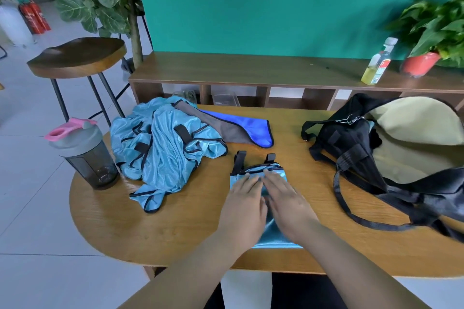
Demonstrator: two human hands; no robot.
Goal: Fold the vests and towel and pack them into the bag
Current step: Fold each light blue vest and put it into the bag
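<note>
Flattening the folded vest (275, 237).
Left grip (242, 204), right grip (286, 200) flat on it, grasping nothing; I'd smooth toward 12 o'clock.

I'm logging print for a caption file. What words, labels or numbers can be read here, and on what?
No text is readable.
Bottle label: print too blurred.
Fire extinguishers: white marks too blurred.
Shaker cup: pale marks near its base, too small.
Vests, towel, bag: no print visible.
</note>
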